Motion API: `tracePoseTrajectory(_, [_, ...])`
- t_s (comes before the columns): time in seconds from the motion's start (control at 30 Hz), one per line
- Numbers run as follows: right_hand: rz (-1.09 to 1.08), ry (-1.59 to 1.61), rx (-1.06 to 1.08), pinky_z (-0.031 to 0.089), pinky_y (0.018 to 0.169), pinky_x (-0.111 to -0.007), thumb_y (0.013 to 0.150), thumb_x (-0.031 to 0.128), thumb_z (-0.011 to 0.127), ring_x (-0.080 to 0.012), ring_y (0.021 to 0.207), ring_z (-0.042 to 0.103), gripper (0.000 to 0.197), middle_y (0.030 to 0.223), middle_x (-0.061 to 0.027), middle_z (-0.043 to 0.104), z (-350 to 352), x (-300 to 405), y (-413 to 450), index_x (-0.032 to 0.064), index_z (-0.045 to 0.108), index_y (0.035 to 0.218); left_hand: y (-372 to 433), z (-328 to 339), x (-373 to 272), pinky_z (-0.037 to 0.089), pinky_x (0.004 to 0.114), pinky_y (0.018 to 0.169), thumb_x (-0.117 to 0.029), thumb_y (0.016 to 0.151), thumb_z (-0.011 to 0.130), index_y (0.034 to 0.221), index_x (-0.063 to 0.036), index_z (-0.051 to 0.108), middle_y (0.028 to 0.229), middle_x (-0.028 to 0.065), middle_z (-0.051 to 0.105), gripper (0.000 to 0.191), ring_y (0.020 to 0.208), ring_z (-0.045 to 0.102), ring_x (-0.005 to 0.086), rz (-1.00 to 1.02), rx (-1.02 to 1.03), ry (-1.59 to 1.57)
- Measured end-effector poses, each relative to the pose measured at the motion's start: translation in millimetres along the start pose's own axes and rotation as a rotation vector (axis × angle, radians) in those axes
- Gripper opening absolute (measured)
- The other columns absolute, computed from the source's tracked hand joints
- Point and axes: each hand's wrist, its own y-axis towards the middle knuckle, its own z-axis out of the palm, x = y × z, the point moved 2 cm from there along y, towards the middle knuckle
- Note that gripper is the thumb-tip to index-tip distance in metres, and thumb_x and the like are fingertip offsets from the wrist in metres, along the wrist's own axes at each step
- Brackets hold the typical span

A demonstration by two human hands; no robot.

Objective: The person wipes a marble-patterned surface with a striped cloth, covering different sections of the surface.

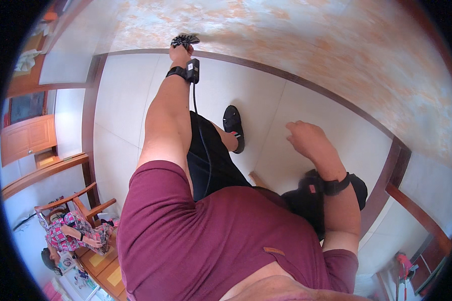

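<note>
My left hand (180, 52) is stretched far forward and is closed on a bunched black-and-white striped cloth (184, 39). The cloth lies against the marbled orange-and-white wall (278, 41), just above its dark skirting in the picture. My right hand (308, 140) hangs over the pale tiled floor (263, 94), with its fingers loosely bent and nothing seen in it. A black strap with a boxy device (193, 70) sits on my left wrist, its cable running down my body. Another black strap (337, 186) circles my right wrist.
One black shoe (232, 126) of mine stands on the tiles. At the lower left, a person in a plaid top (66, 233) sits by a wooden chair (86, 207) and a wooden table (98, 263). Dark sills or frames (88, 124) edge the floor. A red item (403, 261) stands lower right.
</note>
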Motion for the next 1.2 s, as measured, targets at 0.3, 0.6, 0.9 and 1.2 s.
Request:
tracePoseTrajectory(0.3, [0.018, -0.024, 0.008, 0.051, 0.078, -0.044, 0.082, 0.017, 0.061, -0.0361, 0.091, 0.062, 0.023, 0.096, -0.0183, 0.064, 13.7, -5.1, 12.0, 0.0043, 0.061, 0.101, 14.6, 47.0, 14.7, 0.052, 0.044, 0.062, -0.008, 0.089, 0.045, 0.096, 0.0021, 0.055, 0.089, 0.0199, 0.059, 0.016, 0.077, 0.060, 0.0308, -0.379, 0.296, -0.554])
tracePoseTrajectory(0.6, [0.021, -0.022, -0.085, 0.051, 0.076, -0.045, 0.083, 0.018, 0.060, -0.0366, 0.088, 0.062, 0.023, 0.093, -0.0192, 0.064, 32.5, -31.4, -9.8, 0.0036, 0.061, 0.100, -81.7, 152.7, -42.2, 0.054, 0.042, 0.050, 0.001, 0.087, 0.042, 0.104, -0.0004, 0.054, 0.082, 0.0168, 0.058, 0.021, 0.064, 0.060, 0.0287, -0.023, 0.675, -0.191])
tracePoseTrajectory(0.9, [0.092, -0.056, -0.142, 0.050, 0.076, -0.046, 0.084, 0.020, 0.059, -0.0371, 0.090, 0.062, 0.022, 0.094, -0.0196, 0.065, -14.5, -18.3, -29.5, 0.0044, 0.061, 0.100, -170.3, 261.3, -82.4, 0.054, 0.033, 0.057, -0.001, 0.089, 0.047, 0.106, -0.0029, 0.053, 0.088, 0.0116, 0.062, 0.018, 0.070, 0.063, 0.0229, 0.485, 1.056, -0.305])
tracePoseTrajectory(1.2, [0.520, 0.213, -0.792, 0.049, 0.083, -0.039, 0.091, 0.021, 0.052, -0.0332, 0.097, 0.063, 0.029, 0.103, -0.0202, 0.065, -74.6, -83.8, -119.3, 0.0046, 0.060, 0.114, -345.9, 214.7, -245.8, 0.056, 0.028, 0.068, 0.004, 0.088, 0.045, 0.128, -0.0037, 0.045, 0.106, 0.0069, 0.061, 0.040, 0.085, 0.064, 0.0161, 0.002, 1.820, -0.698])
